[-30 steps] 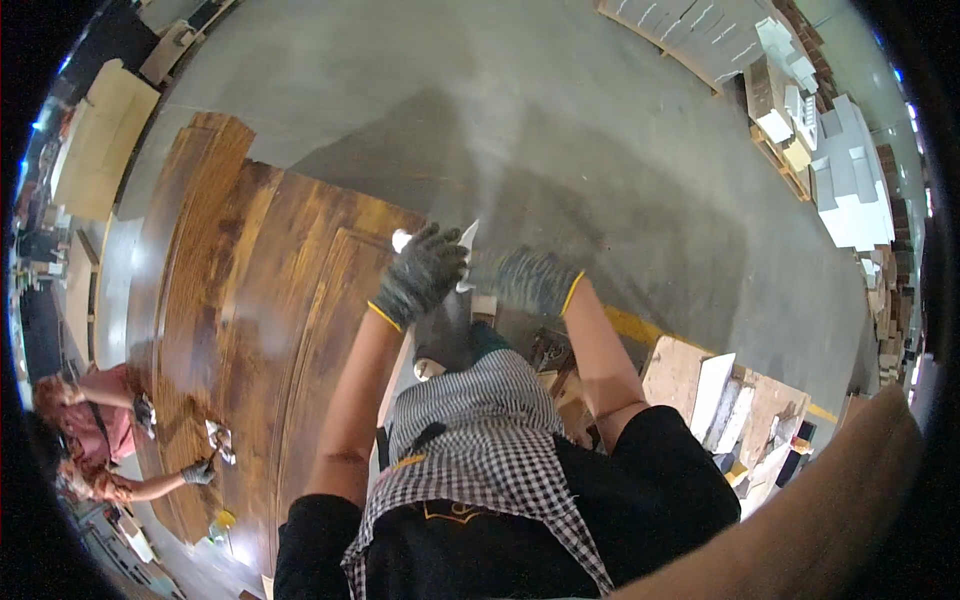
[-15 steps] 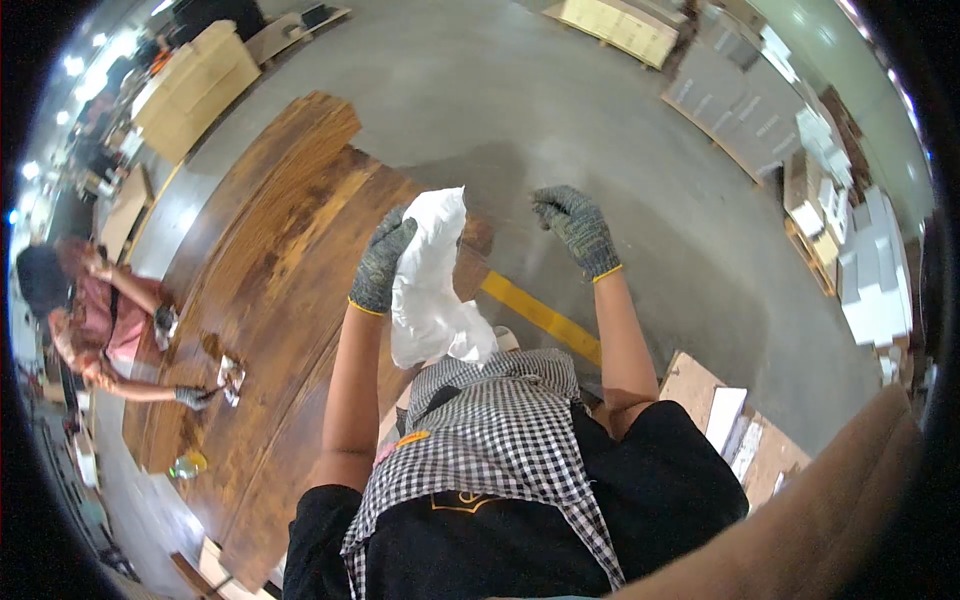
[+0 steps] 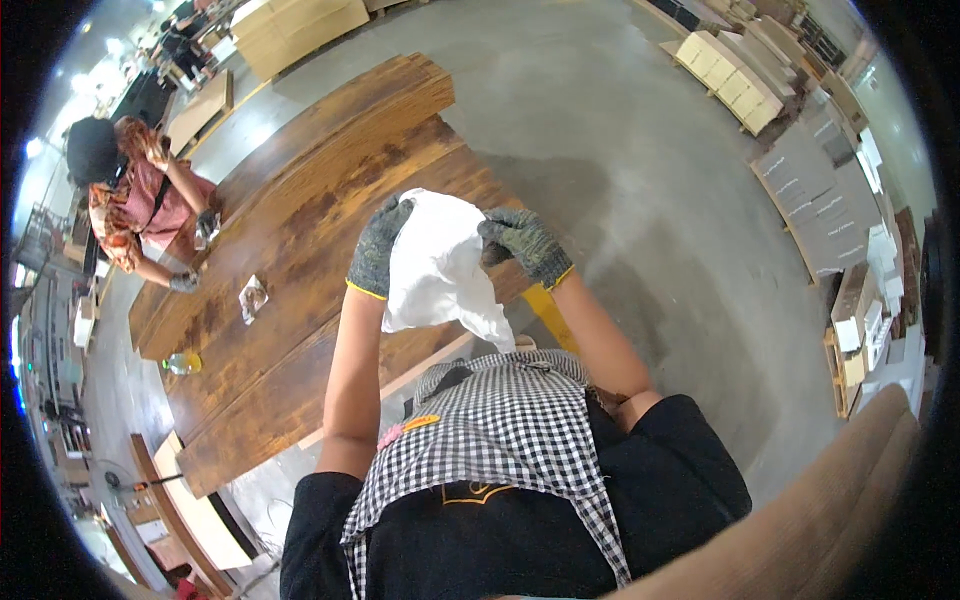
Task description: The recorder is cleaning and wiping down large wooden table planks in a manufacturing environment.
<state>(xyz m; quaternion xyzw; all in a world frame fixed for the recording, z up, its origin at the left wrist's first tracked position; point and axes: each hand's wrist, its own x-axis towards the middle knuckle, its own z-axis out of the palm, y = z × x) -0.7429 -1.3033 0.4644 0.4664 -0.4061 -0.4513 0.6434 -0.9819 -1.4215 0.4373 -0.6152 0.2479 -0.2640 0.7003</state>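
A crumpled white cloth (image 3: 440, 265) hangs in front of my chest, its lower corner near my checked apron (image 3: 490, 420). My left hand (image 3: 378, 248), in a dark grey knit glove with a yellow cuff, grips its left upper edge. At the right upper edge, my right hand (image 3: 527, 245), gloved alike, pinches the cloth with bent fingers. Below and to the left spreads a large brown wooden surface (image 3: 330, 210) made of long boards. On it lies a small crumpled white-and-brown piece (image 3: 252, 298), whose kind I cannot make out.
Across the boards at the left, another person (image 3: 150, 215) leans over with gloved hands at the edge. A bottle with yellow-green contents (image 3: 183, 363) is at the near left edge. Stacked cartons (image 3: 815, 185) stand on pallets at the right. Grey floor (image 3: 660, 220) lies beyond my right hand.
My right hand has come left and taken hold of the cloth, which is now spread wider between both hands. The view has turned, and the other person's hand has left the small crumpled piece.
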